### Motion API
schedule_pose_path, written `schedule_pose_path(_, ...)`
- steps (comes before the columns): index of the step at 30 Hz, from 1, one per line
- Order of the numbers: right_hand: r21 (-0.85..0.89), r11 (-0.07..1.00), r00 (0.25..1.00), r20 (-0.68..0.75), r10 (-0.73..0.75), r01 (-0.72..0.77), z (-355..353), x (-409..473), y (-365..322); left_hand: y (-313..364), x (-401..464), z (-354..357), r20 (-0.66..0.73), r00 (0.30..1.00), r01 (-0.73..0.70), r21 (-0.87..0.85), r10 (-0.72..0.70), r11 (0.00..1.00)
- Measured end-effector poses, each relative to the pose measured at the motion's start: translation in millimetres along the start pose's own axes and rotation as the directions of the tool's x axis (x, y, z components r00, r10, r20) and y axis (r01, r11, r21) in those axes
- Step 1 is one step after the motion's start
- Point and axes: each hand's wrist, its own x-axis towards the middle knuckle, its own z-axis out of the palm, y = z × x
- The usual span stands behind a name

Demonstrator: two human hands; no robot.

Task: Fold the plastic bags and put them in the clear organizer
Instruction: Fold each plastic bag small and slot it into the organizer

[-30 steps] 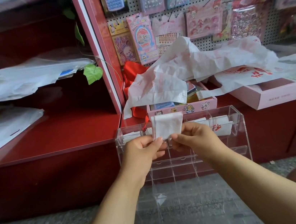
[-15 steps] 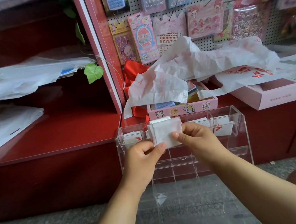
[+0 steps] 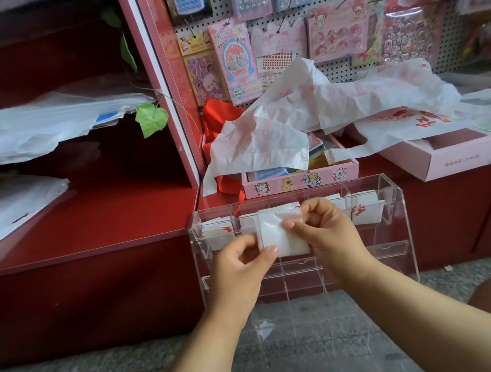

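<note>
Pinching the folded bag by its right edge, your right hand is nearest; your left hand thumbs its lower-left corner; the clear organizer top slot lies at twelve o'clock, just behind; bag upright.

The folded bag has dropped lower, now level with the organizer's top row, still pinched by both hands

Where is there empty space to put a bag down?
The red shelf is bare between the white bags on the left and the pink post. The organizer's lower rows look empty. It is crowded under the crumpled bags and pink boxes.
</note>
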Motion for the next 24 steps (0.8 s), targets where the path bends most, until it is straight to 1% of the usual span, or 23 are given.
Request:
schedule_pose_path(2,-0.060,0.998,1.000,0.008,-0.009,0.009,0,-2,3,0,4,0,-0.026,0.994,0.098,-0.164,-0.103,0.982)
schedule_pose_path(3,-0.099,0.995,1.000,0.023,-0.010,0.012,0,-3,6,1,6,-1,-0.039,0.989,0.132,-0.209,-0.144,0.969)
schedule_pose_path(4,-0.139,0.990,0.999,0.046,-0.006,0.013,1,-4,7,2,6,-2,-0.037,0.986,0.149,-0.238,-0.163,0.960)
schedule_pose_path(6,-0.202,0.979,0.996,0.087,0.023,-0.004,3,-6,9,3,6,-3,-0.016,0.990,0.134,-0.234,-0.141,0.963)
schedule_pose_path(10,-0.285,0.955,0.977,0.170,0.130,-0.077,3,-3,2,1,6,-4,-0.001,0.996,0.087,-0.175,-0.089,0.981)
schedule_pose_path(13,-0.310,0.949,0.971,0.203,0.130,-0.062,-3,1,-7,2,12,-2,0.040,0.998,0.054,-0.111,-0.050,0.992)
schedule_pose_path(17,-0.326,0.945,0.986,0.152,0.072,-0.019,-13,7,-18,3,24,6,0.043,0.999,0.019,-0.038,-0.018,0.999)
schedule_pose_path(19,-0.375,0.927,0.990,0.124,0.065,-0.014,-20,11,-25,5,31,12,0.040,0.999,0.002,0.001,-0.002,1.000)
schedule_pose_path(22,-0.523,0.852,0.997,0.068,0.038,0.003,-34,22,-38,14,45,23,0.061,0.996,-0.065,0.117,0.058,0.991)
schedule_pose_path(24,-0.610,0.792,0.998,0.056,0.008,0.028,-46,31,-50,22,58,34,0.084,0.990,-0.126,0.190,0.112,0.974)
